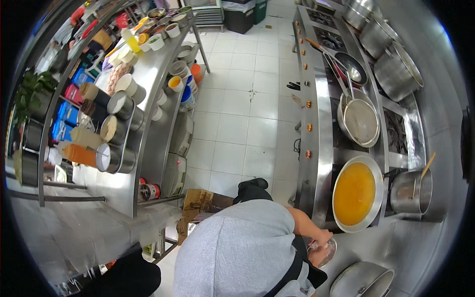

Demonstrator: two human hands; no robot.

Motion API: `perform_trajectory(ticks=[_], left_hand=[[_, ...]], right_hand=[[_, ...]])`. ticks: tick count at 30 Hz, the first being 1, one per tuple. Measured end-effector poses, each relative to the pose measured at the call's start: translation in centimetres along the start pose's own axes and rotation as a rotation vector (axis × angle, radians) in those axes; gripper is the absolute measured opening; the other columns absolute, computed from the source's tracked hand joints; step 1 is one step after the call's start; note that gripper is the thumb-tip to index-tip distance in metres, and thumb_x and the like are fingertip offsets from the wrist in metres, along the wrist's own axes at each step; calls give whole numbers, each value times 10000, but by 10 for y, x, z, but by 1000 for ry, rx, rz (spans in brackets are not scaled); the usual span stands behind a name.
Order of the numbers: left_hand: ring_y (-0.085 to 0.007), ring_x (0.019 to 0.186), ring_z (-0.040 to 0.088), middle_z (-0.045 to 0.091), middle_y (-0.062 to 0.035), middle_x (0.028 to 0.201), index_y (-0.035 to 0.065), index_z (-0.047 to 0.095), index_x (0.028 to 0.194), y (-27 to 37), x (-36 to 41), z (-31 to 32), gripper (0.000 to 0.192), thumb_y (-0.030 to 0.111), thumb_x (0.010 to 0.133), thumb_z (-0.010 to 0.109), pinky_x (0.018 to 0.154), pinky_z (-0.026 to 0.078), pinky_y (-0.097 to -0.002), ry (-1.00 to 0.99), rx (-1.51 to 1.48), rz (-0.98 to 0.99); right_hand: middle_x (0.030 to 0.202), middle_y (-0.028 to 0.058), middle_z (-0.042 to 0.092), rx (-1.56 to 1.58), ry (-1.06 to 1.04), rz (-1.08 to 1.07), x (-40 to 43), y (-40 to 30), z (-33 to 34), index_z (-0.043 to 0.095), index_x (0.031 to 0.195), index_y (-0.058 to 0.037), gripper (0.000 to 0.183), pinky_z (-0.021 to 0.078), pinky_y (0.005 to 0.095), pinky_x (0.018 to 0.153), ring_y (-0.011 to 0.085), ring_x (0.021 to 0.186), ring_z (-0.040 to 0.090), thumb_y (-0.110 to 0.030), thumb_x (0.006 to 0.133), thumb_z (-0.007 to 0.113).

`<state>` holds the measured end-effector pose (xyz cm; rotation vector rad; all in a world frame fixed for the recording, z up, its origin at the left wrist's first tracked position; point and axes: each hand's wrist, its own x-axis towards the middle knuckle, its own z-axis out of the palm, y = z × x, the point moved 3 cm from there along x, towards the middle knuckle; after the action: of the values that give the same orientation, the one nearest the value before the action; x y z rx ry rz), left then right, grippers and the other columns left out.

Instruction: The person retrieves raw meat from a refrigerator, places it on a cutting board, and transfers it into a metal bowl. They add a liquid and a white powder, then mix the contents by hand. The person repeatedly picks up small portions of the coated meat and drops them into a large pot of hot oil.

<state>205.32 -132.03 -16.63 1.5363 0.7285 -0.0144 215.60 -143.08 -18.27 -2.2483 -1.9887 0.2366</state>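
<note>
My left hand [324, 236] and my right hand [320, 256] are close together at the lower right, over a shallow metal bowl [333, 252]. A small pale, shiny item [314, 245] shows between them, with the left fingers closed on it. Its kind is too small to make out, and the right fingers are partly hidden. Just beyond the bowl, a wide pan [379, 174] holds orange-yellow liquid [354, 195] on the stove. A large metal pot [354, 276] stands on the steel counter on the near side. My grey shirt and black apron fill the bottom middle.
Along the stove [322, 122] are a fine-mesh strainer [362, 117] across a pan, a wok [352, 67], a saucepan [404, 193] and several stockpots [395, 70]. A steel table [128, 189] with condiment containers runs along the left. A torn cardboard box [195, 204] lies on the floor.
</note>
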Motion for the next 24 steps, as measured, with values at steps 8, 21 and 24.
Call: perform_trajectory(ticks=[8,21,24], left_hand=[[-381,808,668,615,-255,1025,-77,395,1207,12,-13,-8,609,101,730,730,485,594,-432,44,163,74],[-404,764,653,592,-245,1022,-17,377,1245,-14,49,12,534,76,798,654,441,576,-444,2,139,99],[-412,887,631,560,-242,1082,-12,367,1250,-13,2,-4,550,51,788,657,442,590,-431,-88,-22,-51]], right_hand=[[859,218,648,352,-28,95,17,18,-14,633,966,8,265,482,445,727,388,814,621,-173,774,650],[915,175,656,396,-432,41,52,89,31,586,1030,-2,363,475,431,701,357,829,625,-271,786,598],[1057,177,600,-162,-193,-65,20,-46,-43,533,1139,-4,544,423,427,858,340,991,563,-409,780,588]])
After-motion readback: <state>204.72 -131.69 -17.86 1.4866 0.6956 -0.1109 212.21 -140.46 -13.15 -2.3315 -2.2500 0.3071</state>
